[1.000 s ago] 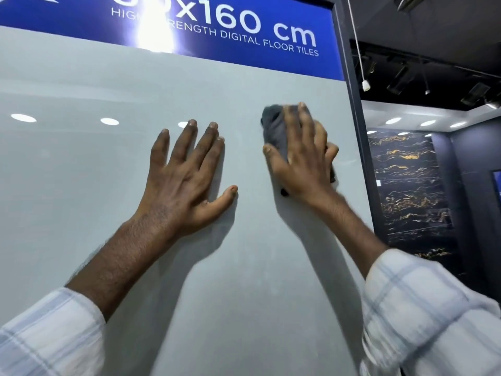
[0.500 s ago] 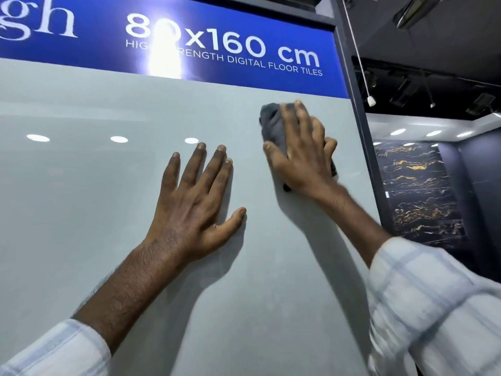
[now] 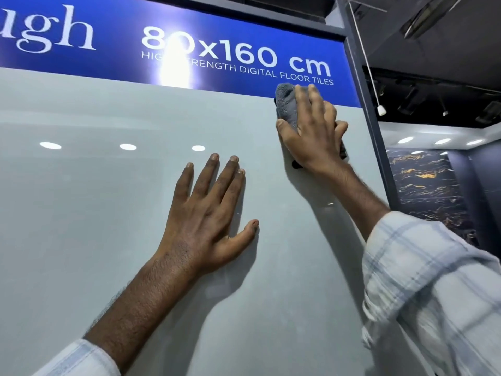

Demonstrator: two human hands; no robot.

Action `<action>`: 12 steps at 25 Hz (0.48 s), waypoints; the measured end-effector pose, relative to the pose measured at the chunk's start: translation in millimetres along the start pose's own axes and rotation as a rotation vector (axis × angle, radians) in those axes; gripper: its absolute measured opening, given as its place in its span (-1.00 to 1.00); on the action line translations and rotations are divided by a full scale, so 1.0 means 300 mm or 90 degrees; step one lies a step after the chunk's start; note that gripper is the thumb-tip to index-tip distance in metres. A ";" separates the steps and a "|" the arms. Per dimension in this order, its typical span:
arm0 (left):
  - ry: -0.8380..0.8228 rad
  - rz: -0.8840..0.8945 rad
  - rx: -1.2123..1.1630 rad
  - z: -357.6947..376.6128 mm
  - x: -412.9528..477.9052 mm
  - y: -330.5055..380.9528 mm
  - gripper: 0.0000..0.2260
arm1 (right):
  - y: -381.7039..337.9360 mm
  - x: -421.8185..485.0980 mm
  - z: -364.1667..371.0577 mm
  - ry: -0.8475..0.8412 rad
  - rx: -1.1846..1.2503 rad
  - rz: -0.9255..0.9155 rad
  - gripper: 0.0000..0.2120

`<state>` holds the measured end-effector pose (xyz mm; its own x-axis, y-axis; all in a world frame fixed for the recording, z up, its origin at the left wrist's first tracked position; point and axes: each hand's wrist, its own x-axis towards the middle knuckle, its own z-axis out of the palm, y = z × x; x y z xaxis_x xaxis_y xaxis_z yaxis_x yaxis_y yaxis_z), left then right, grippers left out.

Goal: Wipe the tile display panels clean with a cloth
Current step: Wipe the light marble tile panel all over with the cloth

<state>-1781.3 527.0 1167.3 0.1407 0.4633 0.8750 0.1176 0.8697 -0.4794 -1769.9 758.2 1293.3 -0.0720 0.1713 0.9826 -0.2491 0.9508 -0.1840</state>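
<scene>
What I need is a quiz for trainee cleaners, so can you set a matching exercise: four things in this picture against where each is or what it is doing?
Things:
1. left hand
2. right hand
3. cloth
4. blue sign

Places or states:
a. above the grey panel
b. flat on the panel, holding nothing
c. under a hand, near the panel's top right corner
d. pressing the cloth to the panel

Pairs: 1-b; 2-d; 3-c; 4-a

One head-worn camera faces the grey tile panel [image 3: 108,253] from close by, angled slightly upward
</scene>
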 end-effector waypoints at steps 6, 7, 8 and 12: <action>0.007 -0.004 0.000 0.000 -0.002 0.003 -0.25 | -0.030 -0.179 0.031 0.000 -0.040 -0.182 -0.23; 0.008 -0.004 0.000 0.003 -0.004 0.003 -0.25 | -0.020 -0.134 0.023 0.004 -0.041 -0.187 -0.23; 0.008 -0.003 0.000 0.005 -0.004 0.004 -0.25 | -0.011 -0.076 0.013 0.000 -0.037 -0.166 -0.24; 0.004 -0.005 -0.001 0.006 -0.002 0.001 -0.25 | -0.045 0.001 0.008 -0.003 -0.025 -0.024 -0.27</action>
<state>-1783.0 527.4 1166.7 0.1460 0.4554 0.8782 0.1202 0.8730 -0.4727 -1768.9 744.7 1296.0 -0.0682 0.1335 0.9887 -0.2131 0.9662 -0.1452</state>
